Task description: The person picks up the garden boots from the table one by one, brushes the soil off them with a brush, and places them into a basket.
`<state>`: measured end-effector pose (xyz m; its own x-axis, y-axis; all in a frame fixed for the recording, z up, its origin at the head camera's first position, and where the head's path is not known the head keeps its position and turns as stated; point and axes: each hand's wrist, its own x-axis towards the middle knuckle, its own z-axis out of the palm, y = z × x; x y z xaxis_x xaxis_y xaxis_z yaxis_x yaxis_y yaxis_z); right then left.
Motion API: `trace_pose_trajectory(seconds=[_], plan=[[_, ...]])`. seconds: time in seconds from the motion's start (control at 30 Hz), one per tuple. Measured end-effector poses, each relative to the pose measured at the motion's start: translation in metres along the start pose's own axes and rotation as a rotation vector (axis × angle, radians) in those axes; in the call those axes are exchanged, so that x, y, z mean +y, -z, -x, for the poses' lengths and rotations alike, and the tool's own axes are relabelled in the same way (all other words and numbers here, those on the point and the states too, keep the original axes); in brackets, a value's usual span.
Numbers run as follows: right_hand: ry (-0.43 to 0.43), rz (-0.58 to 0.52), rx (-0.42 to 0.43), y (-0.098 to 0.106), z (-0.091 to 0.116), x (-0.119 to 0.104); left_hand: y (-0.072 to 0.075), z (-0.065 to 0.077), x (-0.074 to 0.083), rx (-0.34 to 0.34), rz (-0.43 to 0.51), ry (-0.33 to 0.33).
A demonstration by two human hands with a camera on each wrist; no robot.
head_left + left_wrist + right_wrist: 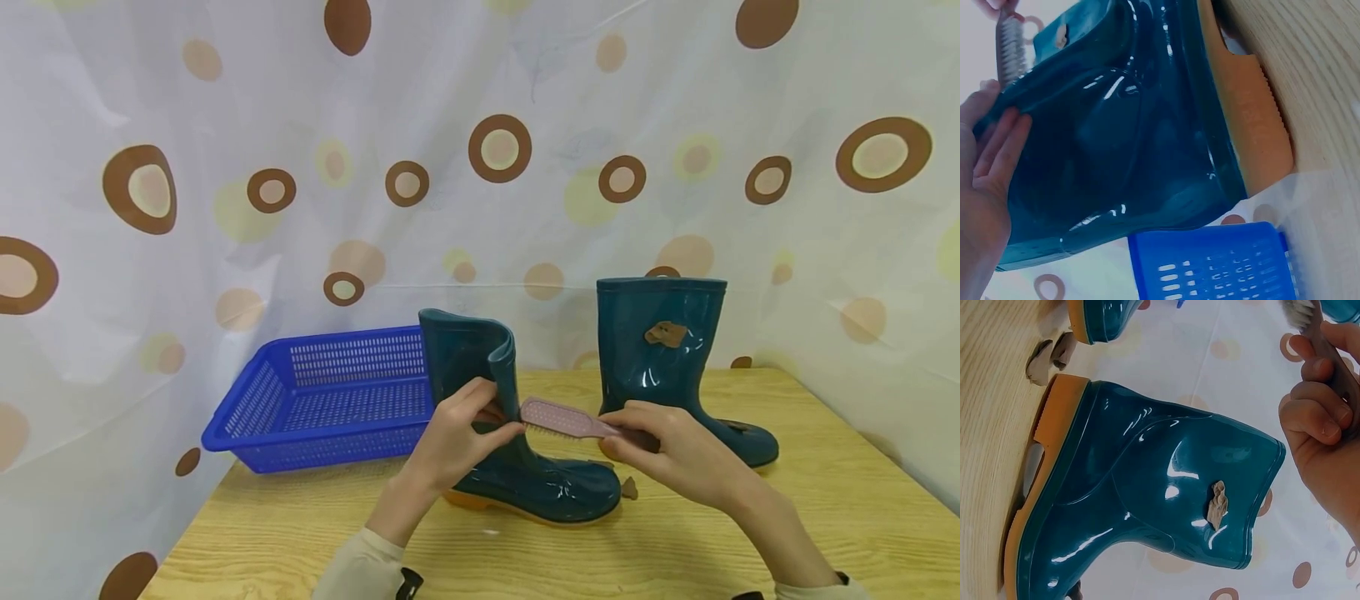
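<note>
My left hand [450, 437] pinches the shaft of a dark teal rubber boot [551, 487], whose top is squeezed into a fold. That boot stands with its toe to the right; its orange-tan sole shows in the left wrist view. In my right hand [678, 454] is the handle of a pinkish brush [558, 417], with its bristles facing down. The brush head is right at the front of the shaft, close to my left fingertips. A second teal boot [1147, 462] stands behind my right hand, with a brown mud-like lump [1217, 505] stuck on its shaft.
Behind the nearer boot, at the left, a blue perforated plastic basket [322, 437] sits on the wood-grain table [525, 562]. Brown crumbly pieces [629, 488] lie near the toe of the nearer boot. A white sheet [450, 100] with brown circles hangs behind.
</note>
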<state>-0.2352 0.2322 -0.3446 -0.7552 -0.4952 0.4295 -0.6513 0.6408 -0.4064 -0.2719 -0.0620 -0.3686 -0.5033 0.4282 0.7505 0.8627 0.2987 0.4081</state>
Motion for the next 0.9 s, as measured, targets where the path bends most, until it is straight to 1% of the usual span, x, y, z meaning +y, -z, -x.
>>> trace_pose_trajectory(seconds=[0.13,0.23,0.4,0.53,0.6,0.73,0.9], plan=[[0.003,0.003,0.0,0.0,0.0,0.001,0.0,0.002,-0.007,0.01,0.057,-0.032],[0.007,0.004,0.0,0.0,0.0,0.002,-0.001,0.002,-0.009,0.02,0.077,-0.047],[0.008,-0.002,-0.003,-0.001,0.0,0.002,0.0,0.003,-0.01,0.02,0.107,-0.042],[0.017,0.005,0.003,0.001,0.001,0.002,0.0,0.002,-0.008,0.013,0.117,-0.035],[0.027,0.006,0.009,0.003,0.001,0.002,0.0,0.001,-0.006,0.008,0.127,-0.039],[0.077,0.003,0.032,0.007,0.004,0.004,0.001,0.0,-0.003,0.004,0.15,-0.054],[0.13,0.005,0.06,0.011,0.006,0.007,0.003,-0.001,0.0,0.016,0.175,-0.058]])
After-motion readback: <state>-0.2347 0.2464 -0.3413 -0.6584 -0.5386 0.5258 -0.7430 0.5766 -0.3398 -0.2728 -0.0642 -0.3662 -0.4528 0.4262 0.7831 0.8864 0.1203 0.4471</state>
